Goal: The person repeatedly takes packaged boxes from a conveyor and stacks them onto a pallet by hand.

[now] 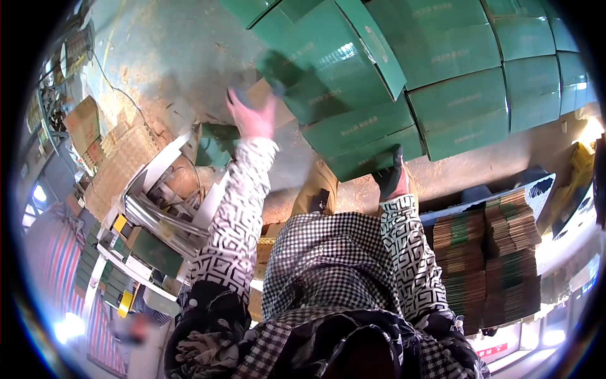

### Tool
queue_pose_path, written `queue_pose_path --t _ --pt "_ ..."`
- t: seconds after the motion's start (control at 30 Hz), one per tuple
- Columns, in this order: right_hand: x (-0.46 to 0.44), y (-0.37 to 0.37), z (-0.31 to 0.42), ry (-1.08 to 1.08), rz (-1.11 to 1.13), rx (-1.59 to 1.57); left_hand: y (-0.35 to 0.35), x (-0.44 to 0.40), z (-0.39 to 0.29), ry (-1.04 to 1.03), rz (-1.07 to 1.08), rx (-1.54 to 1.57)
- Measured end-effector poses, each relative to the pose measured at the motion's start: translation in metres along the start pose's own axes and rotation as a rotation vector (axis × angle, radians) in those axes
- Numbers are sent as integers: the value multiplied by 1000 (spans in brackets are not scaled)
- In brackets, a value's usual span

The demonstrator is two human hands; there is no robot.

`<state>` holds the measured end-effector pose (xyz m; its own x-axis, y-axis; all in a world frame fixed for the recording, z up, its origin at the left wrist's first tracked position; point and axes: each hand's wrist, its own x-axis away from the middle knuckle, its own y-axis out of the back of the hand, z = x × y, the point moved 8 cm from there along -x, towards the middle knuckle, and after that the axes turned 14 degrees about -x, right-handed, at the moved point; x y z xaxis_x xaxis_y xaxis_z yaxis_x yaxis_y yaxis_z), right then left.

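My left hand (254, 117), in a pink covering with dark fingertips, reaches forward over the floor, its thumb and fingers spread and blurred by motion. Nothing shows in its grasp. Just beyond its fingers is the side of a large green carton (322, 63). My right hand (396, 180), with dark-covered fingers, is at the near edge of a lower green carton (369, 136). Its thumb lies against the carton's face and the other fingers bend at the edge, partly hidden. Patterned white-and-black sleeves cover both forearms.
More green cartons (464, 107) are stacked at the upper right. Bundles of flattened cardboard (461, 252) stand at my right on a pale-edged support. To my left is a machine with a white curved frame (158, 158), near brown cardboard (123, 167). A cable (113, 82) crosses the floor.
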<state>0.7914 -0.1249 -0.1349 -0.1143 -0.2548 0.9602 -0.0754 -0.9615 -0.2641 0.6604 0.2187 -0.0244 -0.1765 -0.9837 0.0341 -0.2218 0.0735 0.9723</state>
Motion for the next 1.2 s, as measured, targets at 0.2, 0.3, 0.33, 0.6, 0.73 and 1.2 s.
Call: queue_pose_path --t 0.2,0.3,0.33,0.6,0.73,1.2 --pt "-4 15 10 192 -105 -18 -125 -3 31 794 691 991" --pt "-16 46 5 299 -125 -7 -98 14 48 696 537 913" --pt "-7 37 8 282 -183 -50 -80 19 49 699 496 902" --pt "-10 56 3 222 -226 20 -118 9 74 609 625 623" --pt "-10 67 11 255 -279 267 -144 5 72 451 673 577" --pt "94 -75 1 -224 315 1022 -236 -60 169 -310 581 -626"
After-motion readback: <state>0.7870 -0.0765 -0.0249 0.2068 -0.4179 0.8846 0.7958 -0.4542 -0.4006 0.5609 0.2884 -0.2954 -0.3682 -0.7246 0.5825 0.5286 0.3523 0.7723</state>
